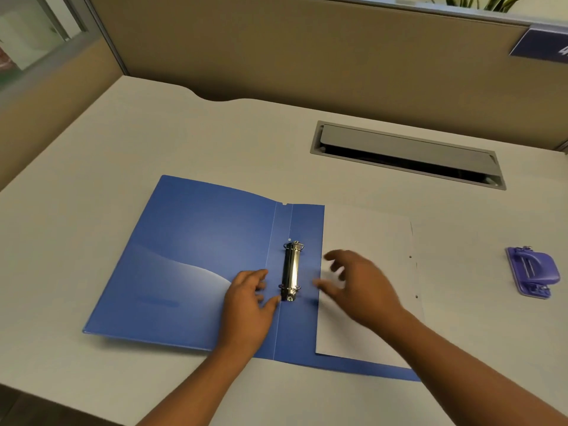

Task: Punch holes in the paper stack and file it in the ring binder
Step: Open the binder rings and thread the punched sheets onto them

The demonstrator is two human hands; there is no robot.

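Observation:
A blue ring binder [190, 256] lies open and flat on the desk, its metal ring mechanism [291, 270] upright along the spine. A white paper stack [368, 235] rests on the binder's right cover, with two punched holes along its right edge. My left hand [250, 299] presses on the binder just left of the rings, thumb touching the mechanism's near end. My right hand [359, 284] hovers blurred over the paper's left edge, fingers spread, holding nothing. A purple hole punch [531, 272] sits on the desk at the far right.
A grey cable tray opening [408, 155] is set into the white desk [123, 142] behind the binder. Beige partition walls [276, 50] close off the back and left. The desk's front edge runs near my forearms.

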